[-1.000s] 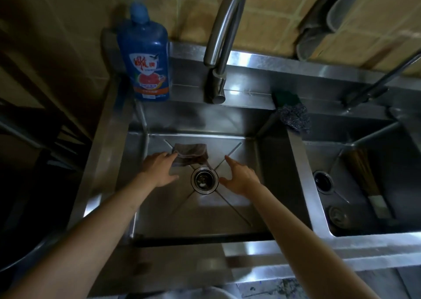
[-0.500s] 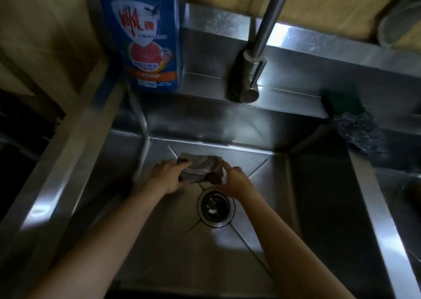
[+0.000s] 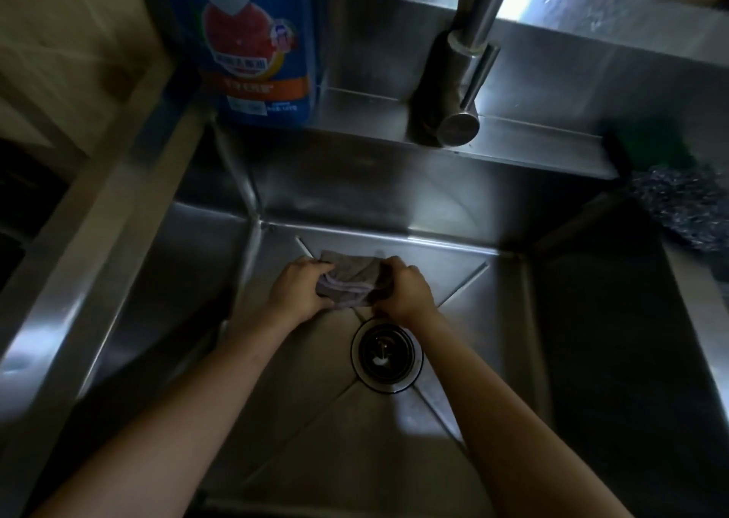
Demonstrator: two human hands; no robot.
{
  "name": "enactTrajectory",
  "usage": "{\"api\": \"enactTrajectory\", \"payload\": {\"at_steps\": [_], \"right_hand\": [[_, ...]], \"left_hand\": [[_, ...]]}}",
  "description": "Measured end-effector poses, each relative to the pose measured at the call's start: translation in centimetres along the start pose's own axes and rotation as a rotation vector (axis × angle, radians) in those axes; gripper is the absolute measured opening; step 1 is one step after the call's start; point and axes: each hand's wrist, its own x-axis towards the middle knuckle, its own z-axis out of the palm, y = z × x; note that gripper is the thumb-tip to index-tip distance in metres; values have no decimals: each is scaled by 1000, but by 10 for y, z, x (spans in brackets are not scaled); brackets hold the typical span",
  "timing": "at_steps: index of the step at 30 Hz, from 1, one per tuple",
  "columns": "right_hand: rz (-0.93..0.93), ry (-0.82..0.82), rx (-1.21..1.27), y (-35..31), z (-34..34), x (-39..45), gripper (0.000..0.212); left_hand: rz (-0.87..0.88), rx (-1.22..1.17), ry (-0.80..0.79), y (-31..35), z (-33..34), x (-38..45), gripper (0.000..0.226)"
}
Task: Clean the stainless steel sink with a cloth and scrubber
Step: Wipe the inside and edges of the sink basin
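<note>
A crumpled grey-brown cloth (image 3: 349, 283) lies on the floor of the stainless steel sink (image 3: 453, 218), just behind the round drain (image 3: 386, 354). My left hand (image 3: 298, 289) grips its left side with curled fingers. My right hand (image 3: 404, 293) grips its right side, so the cloth is bunched between both hands. A dark steel-wool scrubber (image 3: 686, 206) with a green pad (image 3: 651, 145) behind it sits on the ledge at the right, well away from both hands.
A blue detergent bottle (image 3: 256, 44) stands on the back ledge at the left. The tap (image 3: 469, 56) rises from the back ledge above the basin. A beige wall and dark gap lie to the left of the sink rim.
My right hand moved left from beside the drain onto the cloth. Both hands closed on the cloth and bunched it up. The view came closer to the basin.
</note>
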Motion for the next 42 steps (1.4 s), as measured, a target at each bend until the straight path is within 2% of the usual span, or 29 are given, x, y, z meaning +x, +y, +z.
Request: {"api": "enactTrajectory", "payload": {"at_steps": [4, 7, 13, 19, 23, 27, 31, 36, 42], "right_hand": [[-50, 2, 5, 3, 1, 0, 66], [-99, 22, 10, 4, 0, 1, 66], [7, 139, 211, 3, 2, 1, 41], [55, 169, 287, -5, -3, -15, 32], [78, 167, 307, -12, -17, -38, 35], [95, 94, 209, -10, -27, -55, 38], [86, 59, 159, 0, -25, -54, 47], [93, 78, 153, 6, -11, -50, 74], [130, 6, 177, 6, -6, -42, 74]], "left_hand": [[-32, -92, -9, 1, 4, 2, 70], [-38, -178, -17, 2, 5, 3, 59], [-91, -221, 19, 1, 8, 4, 50], [-100, -274, 73, 6, 1, -4, 44], [-122, -312, 2, 13, -7, -14, 47], [-155, -297, -98, 13, -8, -20, 45], [-131, -244, -118, 11, -1, -15, 53], [-48, -191, -136, 16, 13, -14, 67], [-55, -182, -122, 21, 22, -14, 63]]}}
